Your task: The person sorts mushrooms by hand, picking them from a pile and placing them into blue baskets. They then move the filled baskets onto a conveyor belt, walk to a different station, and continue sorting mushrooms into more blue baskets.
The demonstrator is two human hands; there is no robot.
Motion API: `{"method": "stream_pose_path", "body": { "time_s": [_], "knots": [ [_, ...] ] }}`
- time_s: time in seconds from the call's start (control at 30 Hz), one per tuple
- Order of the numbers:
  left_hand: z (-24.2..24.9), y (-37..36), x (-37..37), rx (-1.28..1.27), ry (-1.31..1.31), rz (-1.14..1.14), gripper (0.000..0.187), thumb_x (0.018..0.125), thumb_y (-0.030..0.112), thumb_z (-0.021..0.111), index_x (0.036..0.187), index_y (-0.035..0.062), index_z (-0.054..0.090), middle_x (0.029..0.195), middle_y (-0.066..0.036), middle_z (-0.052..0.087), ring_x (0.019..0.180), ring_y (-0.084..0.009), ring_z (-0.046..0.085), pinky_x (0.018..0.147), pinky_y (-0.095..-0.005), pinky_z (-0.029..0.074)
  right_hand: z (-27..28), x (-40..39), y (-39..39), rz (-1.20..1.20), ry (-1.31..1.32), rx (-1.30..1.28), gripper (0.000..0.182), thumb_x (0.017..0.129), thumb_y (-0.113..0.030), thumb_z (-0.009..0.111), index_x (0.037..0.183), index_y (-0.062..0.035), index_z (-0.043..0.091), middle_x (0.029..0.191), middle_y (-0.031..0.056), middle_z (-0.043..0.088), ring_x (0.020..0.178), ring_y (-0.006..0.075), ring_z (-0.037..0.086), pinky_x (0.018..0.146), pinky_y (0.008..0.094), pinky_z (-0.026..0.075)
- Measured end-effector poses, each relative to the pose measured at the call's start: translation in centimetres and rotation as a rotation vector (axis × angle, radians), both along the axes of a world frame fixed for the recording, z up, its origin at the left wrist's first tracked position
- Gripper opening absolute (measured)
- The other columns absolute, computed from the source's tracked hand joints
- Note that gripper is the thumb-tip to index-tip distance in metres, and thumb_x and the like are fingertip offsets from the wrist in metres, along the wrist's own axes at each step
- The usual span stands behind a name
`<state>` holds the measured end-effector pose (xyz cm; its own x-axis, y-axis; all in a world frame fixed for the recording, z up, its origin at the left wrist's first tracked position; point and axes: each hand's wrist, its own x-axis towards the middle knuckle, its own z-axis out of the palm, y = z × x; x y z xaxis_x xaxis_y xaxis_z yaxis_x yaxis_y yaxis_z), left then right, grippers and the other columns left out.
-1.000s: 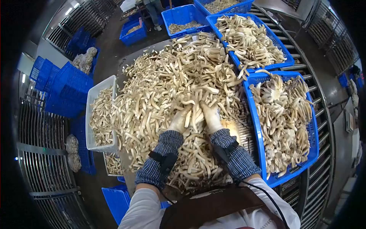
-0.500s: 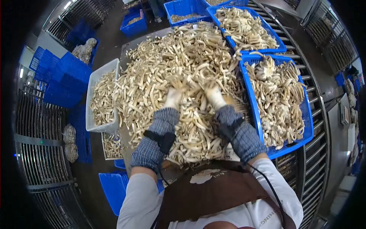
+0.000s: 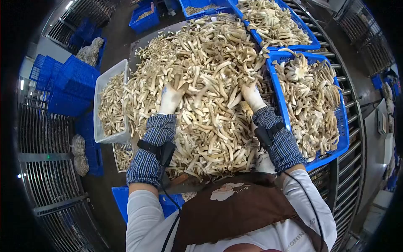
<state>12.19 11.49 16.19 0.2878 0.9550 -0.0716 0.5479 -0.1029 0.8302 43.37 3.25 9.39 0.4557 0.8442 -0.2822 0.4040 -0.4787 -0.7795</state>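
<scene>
A broad heap of pale, brown-capped mushrooms (image 3: pixel 205 122) covers the worktable in front of me. My left hand (image 3: pixel 171 96), in a white glove with brownish fingertips, rests on the heap's left part. Its fingers stretch forward and the thumb stands apart, with nothing plainly gripped. On the heap's right side lies my right hand (image 3: pixel 252 95), gloved the same way, fingers pointing forward and left among the mushrooms. A thick mushroom (image 3: pixel 235 97) lies right beside those fingers; some fingertips are hidden. Both hands touch the pile.
A white crate (image 3: pixel 97 122) of mushrooms stands on the left. Blue crates, one at the right (image 3: pixel 345 145) and one at the far right (image 3: pixel 315 45), hold mushrooms beside a roller conveyor (image 3: pixel 350 136). Blue baskets (image 3: pixel 75 80) are stacked at far left. A cable hangs along each forearm.
My hands have moved apart, the left one to the left and the right one to the right. Mushrooms between them now lie spread toward me. The view has shifted slightly.
</scene>
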Motion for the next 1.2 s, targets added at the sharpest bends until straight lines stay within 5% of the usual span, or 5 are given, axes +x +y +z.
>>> {"method": "stream_pose_path", "body": {
  "time_s": [0.17, 0.43, 0.5, 0.7, 1.2],
  "knots": [
    [-0.1, 1.4, -0.4, -0.06, 0.256, 0.169, 0.063, 0.095, 0.032, 0.061, 0.129, -0.016, 0.039, 0.101, -0.027, 0.069, 0.092, -0.0332, 0.07, 0.079, -0.0401, 0.056, -3.0, -0.2, 2.4, -0.112, 0.464, 0.243, 0.056, 0.088, -0.02, 0.058, 0.129, 0.0104, 0.036, 0.103, 0.0204, 0.065, 0.085, 0.0324, 0.066, 0.073, 0.0379, 0.054],
    [4.0, -0.1, 1.5, -0.117, -0.169, -0.02, 0.056, 0.096, 0.018, 0.055, 0.142, -0.0043, 0.033, 0.129, -0.024, 0.055, 0.112, -0.0314, 0.059, 0.092, -0.0426, 0.052, -1.5, -8.5, 9.5, 0.67, -0.941, 0.399, 0.031, 0.085, -0.017, 0.052, 0.108, 0.0037, 0.058, 0.089, 0.0199, 0.068, 0.079, 0.0314, 0.068, 0.072, 0.0434, 0.053],
    [1.6, 0.5, 1.5, 0.469, 0.02, -0.024, 0.047, 0.098, 0.017, 0.052, 0.138, -0.0039, 0.039, 0.119, -0.025, 0.058, 0.104, -0.0325, 0.062, 0.086, -0.0397, 0.052, 1.1, -9.2, 11.2, 0.848, -0.694, 0.035, 0.031, 0.086, -0.023, 0.055, 0.103, 0.0007, 0.065, 0.096, 0.0212, 0.07, 0.09, 0.0311, 0.07, 0.079, 0.0443, 0.054],
    [8.0, -2.4, 1.1, -0.171, 0.452, -0.133, 0.07, 0.097, 0.042, 0.055, 0.141, -0.0086, 0.038, 0.127, -0.033, 0.055, 0.121, -0.0366, 0.055, 0.1, -0.0394, 0.043, 5.9, -7.8, 8.6, 0.842, -0.261, -0.074, 0.073, 0.077, -0.038, 0.072, 0.133, 0.0019, 0.047, 0.111, 0.0267, 0.065, 0.104, 0.0322, 0.065, 0.092, 0.036, 0.05],
    [3.4, -2.8, 5.9, -0.14, -0.128, -0.287, 0.06, 0.083, -0.003, 0.063, 0.139, -0.0048, 0.041, 0.128, -0.021, 0.057, 0.116, -0.026, 0.057, 0.101, -0.035, 0.047, 6.9, -8.7, 2.9, 0.543, 0.701, 0.279, 0.083, 0.085, -0.015, 0.073, 0.147, 0.0077, 0.022, 0.101, 0.0143, 0.07, 0.092, 0.0186, 0.068, 0.085, 0.0283, 0.056]
  ]
}}
